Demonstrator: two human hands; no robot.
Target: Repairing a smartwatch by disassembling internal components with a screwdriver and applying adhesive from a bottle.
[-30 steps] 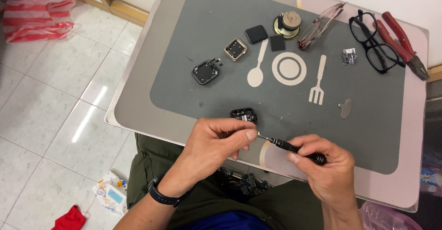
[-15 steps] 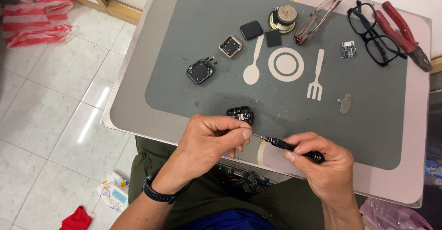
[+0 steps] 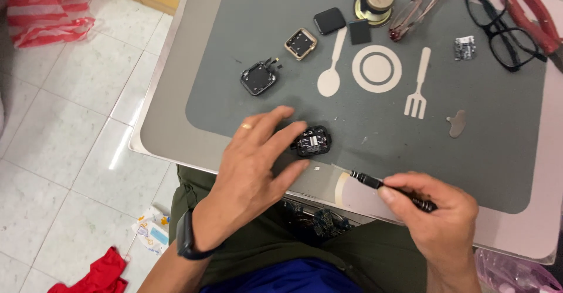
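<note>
Far left, on the white tiled floor [image 3: 64, 82], lay a red-and-white striped plastic bag [image 3: 50, 11], and lower down a crumpled red cloth [image 3: 97, 272] beside a small printed packet [image 3: 151, 232]. The pale table [image 3: 170, 129] carried a dark grey place mat printed with a spoon, plate and fork [image 3: 264, 17].

On the mat's left part sat a black square watch case with loose wires [image 3: 258, 78], then a gold-rimmed square watch body [image 3: 301, 43], a black rounded-square screen panel [image 3: 329, 21] and a small dark square piece [image 3: 359, 32].

The left hand [image 3: 255, 164], with a ring on one finger and a dark band at the wrist, lay spread open, fingers and thumb loosely around a small black opened device showing a circuit board [image 3: 312, 141] at the mat's near edge; whether they pressed on it or only framed it I could not tell.

Farther back stood a round speaker with a tan cap [image 3: 375, 2] and red-tipped metal tweezers [image 3: 419, 2].

The right hand [image 3: 437, 217] was closed around a slim black screwdriver [image 3: 384, 184], its tip pointing left over the near edge, just right of the device and not touching it.

Rightward came a small grey metal tab [image 3: 455, 123], a tiny circuit chip [image 3: 464, 48], black-framed glasses [image 3: 504, 26] and red-handled pliers [image 3: 536, 14].
</note>
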